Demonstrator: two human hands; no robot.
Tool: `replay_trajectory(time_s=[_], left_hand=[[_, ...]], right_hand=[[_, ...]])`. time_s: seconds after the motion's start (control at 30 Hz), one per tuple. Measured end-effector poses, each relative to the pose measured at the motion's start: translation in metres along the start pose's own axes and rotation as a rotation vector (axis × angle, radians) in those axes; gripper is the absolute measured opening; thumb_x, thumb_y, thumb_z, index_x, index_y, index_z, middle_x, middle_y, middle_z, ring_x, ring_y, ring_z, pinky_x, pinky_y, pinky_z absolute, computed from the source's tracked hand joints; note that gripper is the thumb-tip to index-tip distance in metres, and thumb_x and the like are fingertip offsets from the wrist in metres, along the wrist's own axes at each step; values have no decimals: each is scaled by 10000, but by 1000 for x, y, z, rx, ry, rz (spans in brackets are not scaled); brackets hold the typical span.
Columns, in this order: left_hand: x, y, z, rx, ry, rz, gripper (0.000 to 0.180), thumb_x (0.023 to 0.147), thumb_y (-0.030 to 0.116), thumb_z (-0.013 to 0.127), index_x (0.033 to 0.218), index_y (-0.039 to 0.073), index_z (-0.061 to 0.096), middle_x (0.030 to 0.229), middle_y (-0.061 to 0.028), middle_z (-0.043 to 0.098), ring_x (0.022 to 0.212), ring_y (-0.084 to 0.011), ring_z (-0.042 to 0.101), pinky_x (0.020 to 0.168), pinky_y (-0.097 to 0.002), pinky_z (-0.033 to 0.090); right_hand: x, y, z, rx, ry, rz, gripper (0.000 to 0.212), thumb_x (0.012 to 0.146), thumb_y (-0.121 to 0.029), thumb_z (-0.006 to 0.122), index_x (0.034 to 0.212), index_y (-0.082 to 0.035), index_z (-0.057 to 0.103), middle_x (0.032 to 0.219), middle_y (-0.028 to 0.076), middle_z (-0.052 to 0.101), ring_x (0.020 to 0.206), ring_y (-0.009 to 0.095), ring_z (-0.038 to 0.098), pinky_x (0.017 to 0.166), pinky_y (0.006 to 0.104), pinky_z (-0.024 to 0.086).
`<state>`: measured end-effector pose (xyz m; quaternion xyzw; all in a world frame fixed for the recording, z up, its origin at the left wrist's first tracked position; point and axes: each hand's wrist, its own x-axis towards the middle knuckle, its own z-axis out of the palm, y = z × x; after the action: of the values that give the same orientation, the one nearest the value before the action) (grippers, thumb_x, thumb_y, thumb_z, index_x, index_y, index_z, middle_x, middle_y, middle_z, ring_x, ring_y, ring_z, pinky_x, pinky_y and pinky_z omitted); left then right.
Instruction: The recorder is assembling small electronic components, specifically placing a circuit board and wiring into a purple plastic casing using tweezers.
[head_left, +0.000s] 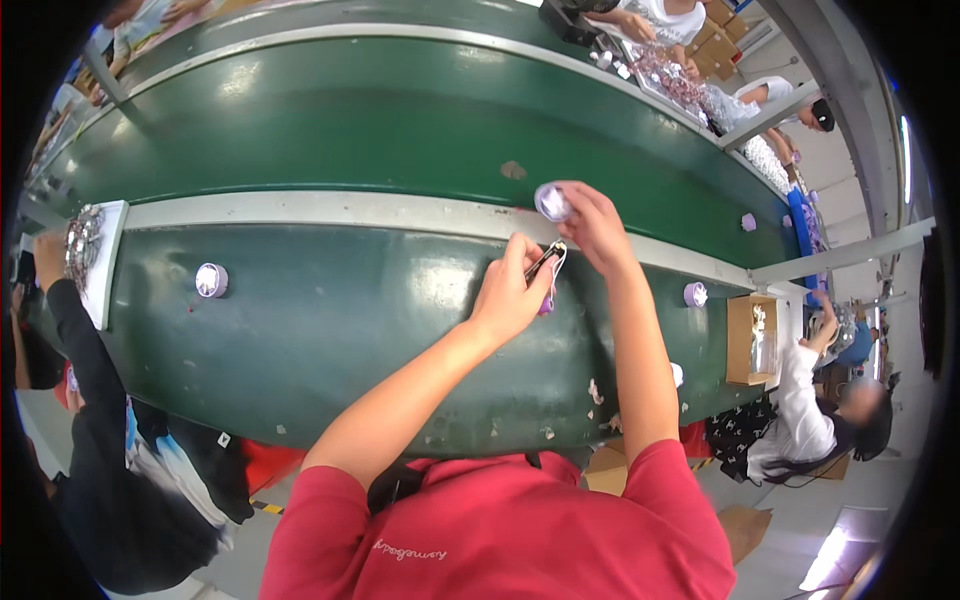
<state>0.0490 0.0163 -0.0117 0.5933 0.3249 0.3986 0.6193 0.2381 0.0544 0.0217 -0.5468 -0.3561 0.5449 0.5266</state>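
Over the green belt, my left hand (512,290) is closed round a small slim part with a black strip, a loop of white wire and a purple end (547,303); most of it is covered by my fingers. Farther out and to the right, my right hand (592,228) pinches a round lavender cup-shaped part (552,202) by its side. Its pale inner face is turned up and it is held above the grey rail. The two held parts are close together but apart.
A grey metal rail (330,211) splits the belts. Similar round lavender parts lie on the near belt at left (211,281) and right (695,294). A cardboard box (740,340) stands at the right, a white tray (113,265) at the left. Co-workers sit on both sides and across.
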Motion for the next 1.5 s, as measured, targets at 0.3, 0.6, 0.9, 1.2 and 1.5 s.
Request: replay_trajectory(time_s=[0.3, 0.6, 0.9, 1.2, 1.5], left_hand=[[1, -8, 2, 288, 151, 61, 192, 940, 132, 683, 976, 13, 537, 750, -168, 702, 669, -316, 718, 609, -410, 540], [4, -5, -1, 404, 257, 109, 233, 877, 129, 742, 949, -6, 566, 746, -153, 724, 639, -197, 704, 612, -335, 542], [0, -12, -3, 265, 206, 68, 172, 907, 56, 725, 987, -5, 586, 811, -71, 720, 704, -103, 673, 617, -254, 513], [0, -11, -4, 42, 163, 1, 134, 933, -35, 706, 1020, -75, 613, 996, -135, 751, 895, -113, 708, 747, -219, 555], [3, -8, -7, 55, 125, -9, 120, 950, -2, 716, 988, -83, 636, 1008, -167, 771, 854, -93, 694, 724, -208, 548]], right_hand=[[-83, 31, -60, -949, 409, -274, 359, 1027, -187, 623, 1354, -38, 619, 1184, 136, 638, 713, 161, 680, 678, 277, 539], [-92, 30, -19, -1251, 34, -726, 290, 788, -171, 822, 1068, -191, 748, 1370, 41, 598, 1324, 340, 470, 1114, 506, 334], [-82, 49, -9, -1206, 97, -727, 143, 860, -152, 779, 971, -170, 692, 951, -42, 689, 1159, 211, 606, 1118, 612, 257], [-86, 29, 10, -881, 243, -668, 183, 785, 6, 807, 944, -47, 733, 931, 95, 714, 918, 266, 680, 870, 367, 498], [-84, 37, 10, -658, 296, -604, 130, 831, 34, 794, 940, -1, 733, 922, 84, 716, 845, 163, 659, 776, 284, 517]])
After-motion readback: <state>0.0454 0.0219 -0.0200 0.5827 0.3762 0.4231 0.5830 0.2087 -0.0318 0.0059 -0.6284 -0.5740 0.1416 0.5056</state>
